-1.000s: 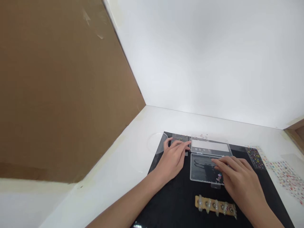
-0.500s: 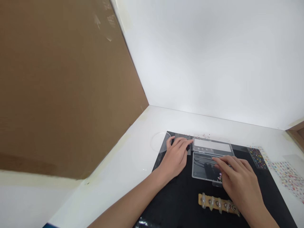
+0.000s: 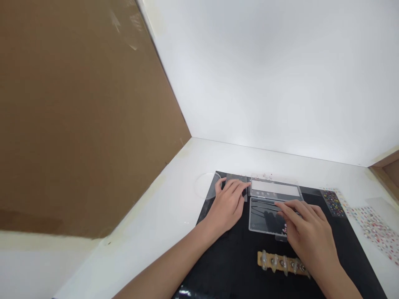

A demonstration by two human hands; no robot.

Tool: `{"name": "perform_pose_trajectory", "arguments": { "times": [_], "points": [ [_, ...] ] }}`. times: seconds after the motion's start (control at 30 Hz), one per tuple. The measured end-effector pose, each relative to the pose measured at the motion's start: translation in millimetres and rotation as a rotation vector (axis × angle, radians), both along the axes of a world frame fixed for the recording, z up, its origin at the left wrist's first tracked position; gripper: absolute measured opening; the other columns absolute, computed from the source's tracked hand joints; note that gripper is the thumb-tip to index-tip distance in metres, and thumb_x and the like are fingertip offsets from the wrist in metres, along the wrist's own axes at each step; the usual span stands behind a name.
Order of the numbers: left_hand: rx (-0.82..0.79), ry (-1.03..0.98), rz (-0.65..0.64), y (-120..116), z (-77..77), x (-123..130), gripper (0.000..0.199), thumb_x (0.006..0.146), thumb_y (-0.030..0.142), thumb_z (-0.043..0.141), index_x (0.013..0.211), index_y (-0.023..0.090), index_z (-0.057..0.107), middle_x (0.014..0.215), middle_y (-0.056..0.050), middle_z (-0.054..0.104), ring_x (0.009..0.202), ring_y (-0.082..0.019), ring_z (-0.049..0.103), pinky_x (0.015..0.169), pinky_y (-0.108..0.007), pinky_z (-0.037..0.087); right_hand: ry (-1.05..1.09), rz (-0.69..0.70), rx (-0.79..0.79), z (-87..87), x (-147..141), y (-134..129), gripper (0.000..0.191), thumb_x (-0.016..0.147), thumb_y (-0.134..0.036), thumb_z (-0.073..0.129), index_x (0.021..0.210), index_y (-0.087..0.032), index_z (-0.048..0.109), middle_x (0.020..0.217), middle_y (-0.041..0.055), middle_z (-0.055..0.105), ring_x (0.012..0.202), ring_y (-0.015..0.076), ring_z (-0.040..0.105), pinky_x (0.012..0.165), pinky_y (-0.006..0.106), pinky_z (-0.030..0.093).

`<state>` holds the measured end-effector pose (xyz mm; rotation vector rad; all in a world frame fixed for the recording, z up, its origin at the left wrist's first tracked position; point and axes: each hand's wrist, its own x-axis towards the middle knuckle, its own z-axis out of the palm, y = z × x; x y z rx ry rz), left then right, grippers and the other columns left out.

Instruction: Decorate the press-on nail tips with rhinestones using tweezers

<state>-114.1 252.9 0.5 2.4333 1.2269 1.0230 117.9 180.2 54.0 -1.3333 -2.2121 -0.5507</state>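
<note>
Nail tips (image 3: 274, 262) stand in a row on a tan strip (image 3: 260, 258) on the black mat (image 3: 224, 270). Just past them, the right hand (image 3: 310, 232) rests on the base of an open clear plastic case (image 3: 264, 218), its fingers (image 3: 291, 209) loose and uncurled, grasping nothing visible. The left hand (image 3: 227, 205), fingers (image 3: 237, 185) extended and unclenched, touches the edge of the lid (image 3: 274, 189) — beyond, a sticker sheet (image 3: 333, 203) lies at the mat's corner, below a white wall (image 3: 264, 83).

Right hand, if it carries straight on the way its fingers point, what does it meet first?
Probably the left rim of the open clear plastic case: the fingers of the right hand already lie over that tray, pointing left. Their height above it is unclear. Just beyond lies the left hand.
</note>
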Motion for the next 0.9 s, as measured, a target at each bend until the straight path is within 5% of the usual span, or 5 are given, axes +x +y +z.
{"name": "perform_pose_trajectory", "arguments": {
  "times": [0.37, 0.53, 0.67, 0.9],
  "points": [
    [-0.017, 0.001, 0.005, 0.8, -0.6, -1.0, 0.047, 0.102, 0.003, 0.036, 0.136, 0.024, 0.061, 0.123, -0.005, 0.077, 0.122, -0.024, 0.067, 0.118, -0.056, 0.032, 0.078, -0.033, -0.003, -3.3, 5.8, -3.4, 0.023, 0.109, -0.019, 0.052, 0.112, -0.021, 0.075, 0.096, 0.0031, 0.079, 0.077, 0.0168, 0.065, 0.075, 0.032, 0.046],
    [-0.051, 0.032, 0.020, 0.4, 1.3, -0.6, 0.046, 0.102, 0.005, 0.038, 0.135, 0.024, 0.064, 0.122, -0.007, 0.077, 0.123, -0.025, 0.067, 0.121, -0.057, 0.033, 0.256, -0.111, -0.117, -7.6, 23.4, -36.6, 0.024, 0.110, -0.032, 0.054, 0.121, -0.028, 0.075, 0.102, 0.0023, 0.079, 0.078, 0.0175, 0.070, 0.073, 0.032, 0.052],
    [-0.078, 0.056, 0.016, 0.9, 3.8, -0.4, 0.045, 0.101, 0.005, 0.040, 0.133, 0.024, 0.066, 0.122, -0.007, 0.077, 0.124, -0.026, 0.067, 0.121, -0.057, 0.033, 0.191, -0.116, -0.087, -5.0, 32.1, -55.2, 0.024, 0.111, -0.031, 0.053, 0.124, -0.025, 0.072, 0.103, 0.0035, 0.079, 0.082, 0.0173, 0.071, 0.074, 0.031, 0.052],
    [-0.096, 0.071, 0.034, 2.2, 4.5, -1.3, 0.045, 0.101, 0.005, 0.040, 0.134, 0.023, 0.064, 0.125, -0.006, 0.077, 0.125, -0.025, 0.066, 0.122, -0.056, 0.031, -0.055, 0.067, -0.091, -0.6, 24.1, -18.8, 0.027, 0.105, -0.011, 0.056, 0.122, -0.021, 0.073, 0.102, 0.0044, 0.080, 0.086, 0.0175, 0.071, 0.083, 0.035, 0.045]
  ]
}}
